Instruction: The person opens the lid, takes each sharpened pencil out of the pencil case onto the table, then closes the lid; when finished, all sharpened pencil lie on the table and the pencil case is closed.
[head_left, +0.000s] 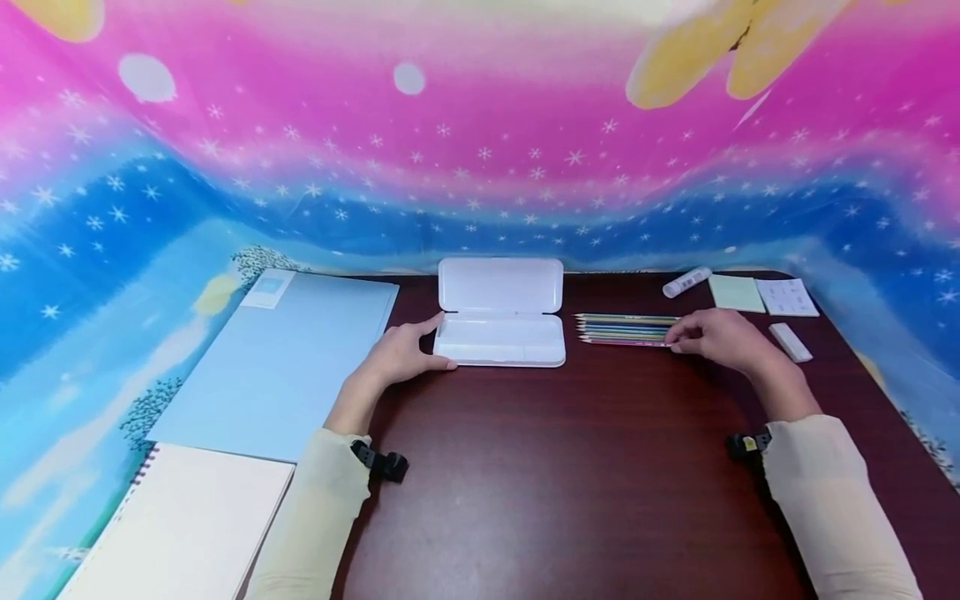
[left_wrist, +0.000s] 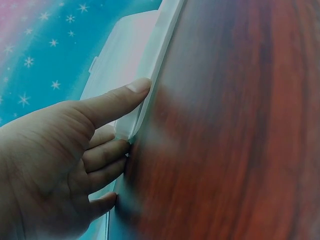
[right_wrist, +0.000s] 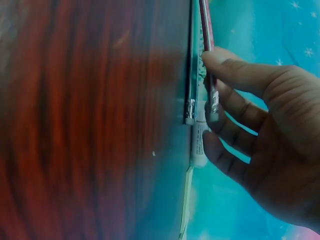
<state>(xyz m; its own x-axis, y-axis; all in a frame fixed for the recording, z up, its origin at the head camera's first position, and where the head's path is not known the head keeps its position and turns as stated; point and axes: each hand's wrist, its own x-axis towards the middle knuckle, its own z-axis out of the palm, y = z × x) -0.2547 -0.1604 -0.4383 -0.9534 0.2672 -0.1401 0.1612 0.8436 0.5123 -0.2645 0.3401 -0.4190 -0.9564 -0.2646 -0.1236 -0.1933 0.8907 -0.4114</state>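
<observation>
An open white pencil case lies at mid-table, its lid folded back. My left hand rests against the case's left end. Its straight thumb lies along the front edge and its fingers touch the end wall. A row of coloured pencils lies to the right of the case. My right hand is at their eraser ends. Thumb and fingers pinch the nearest, red pencil by its metal ferrule, beside a dark pencil.
A glue stick, a pale green note pad, a white printed sheet and a white eraser lie at the far right. A blue folder and a spiral sketchbook cover the left side. The dark wooden table is bordered by a colourful cloth.
</observation>
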